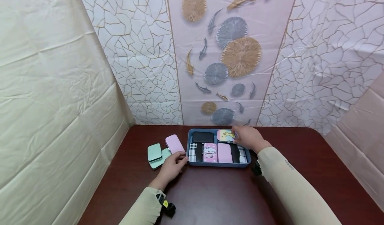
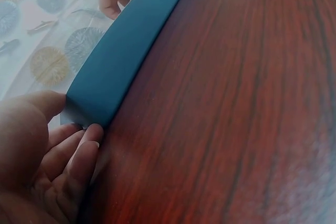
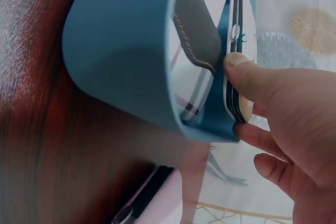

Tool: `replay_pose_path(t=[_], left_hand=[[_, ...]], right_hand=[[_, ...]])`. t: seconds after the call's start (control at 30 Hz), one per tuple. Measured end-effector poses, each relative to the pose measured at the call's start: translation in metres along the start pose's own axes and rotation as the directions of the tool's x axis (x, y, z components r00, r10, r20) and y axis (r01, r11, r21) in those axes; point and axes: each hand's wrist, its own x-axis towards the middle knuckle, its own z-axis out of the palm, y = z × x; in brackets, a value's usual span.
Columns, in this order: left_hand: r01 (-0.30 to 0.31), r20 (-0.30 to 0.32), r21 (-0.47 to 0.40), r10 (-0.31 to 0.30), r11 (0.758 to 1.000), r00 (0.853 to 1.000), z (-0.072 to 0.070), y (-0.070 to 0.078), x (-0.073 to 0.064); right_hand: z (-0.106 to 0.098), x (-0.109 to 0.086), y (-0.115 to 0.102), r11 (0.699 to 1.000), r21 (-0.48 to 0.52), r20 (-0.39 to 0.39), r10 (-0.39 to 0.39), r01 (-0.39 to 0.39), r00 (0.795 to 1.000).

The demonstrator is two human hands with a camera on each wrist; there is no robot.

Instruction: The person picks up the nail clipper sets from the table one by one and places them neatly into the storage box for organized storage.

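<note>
The right hand (image 1: 248, 138)'s grip pinches a giraffe-print case (image 1: 224, 135) at the blue tray (image 1: 214, 164)'s far right corner — near the worktop (image 1: 216, 195)'s far edge. The left hand (image 1: 171, 166)'s grip pinches the tray's near left corner — beside a pink case (image 1: 174, 144).

A drape-walled tabletop booth — fish-patterned hanging (image 1: 228, 55) behind, cream drape (image 1: 60, 95) at left, wood-grain table (image 1: 222, 195) below.
</note>
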Motion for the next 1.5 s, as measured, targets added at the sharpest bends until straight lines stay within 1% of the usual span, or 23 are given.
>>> replay_pose_path(t=[0.1,0.27,0.43,0.7,0.83,1.03,1.17,1.33,1.5], left_hand=[[0.000,0.006,-0.005,0.000,1.000,1.000,0.001,0.000,0.000],[0.001,0.001,-0.005,-0.001,1.000,1.000,0.000,0.000,0.000],[0.013,-0.001,-0.006,-0.013,1.000,1.000,0.000,0.000,0.001],[0.014,-0.003,0.004,-0.014,1.000,1.000,0.000,0.001,0.001],[0.012,-0.005,0.006,-0.012,1.000,1.000,0.000,0.001,0.001],[0.003,-0.002,0.005,-0.003,1.000,1.000,-0.001,0.002,0.001],[0.001,-0.004,0.003,-0.001,1.000,1.000,-0.001,0.000,0.001],[0.006,-0.007,0.008,-0.006,1.000,1.000,0.000,-0.001,0.001],[0.002,-0.006,0.007,-0.002,1.000,1.000,0.000,-0.001,0.002]], right_hand=[[0.002,0.001,-0.001,1.000,-0.005,0.015,0.007,-0.007,1.000],[0.005,0.003,0.001,1.000,-0.024,-0.001,-0.012,0.012,1.000],[0.005,0.005,0.003,1.000,-0.026,0.008,-0.001,0.001,1.000],[0.000,0.006,0.004,0.997,0.068,0.064,0.017,-0.022,0.998],[0.000,0.008,0.003,0.992,0.118,0.072,0.038,-0.046,0.997],[-0.001,0.011,0.004,0.975,0.209,0.058,0.065,-0.075,0.996],[-0.002,0.011,0.002,0.957,0.263,0.064,0.105,-0.118,0.992],[-0.001,0.010,-0.002,0.947,0.273,0.059,0.158,-0.168,0.986],[-0.003,0.008,-0.005,0.955,0.241,0.064,0.160,-0.171,0.985]])
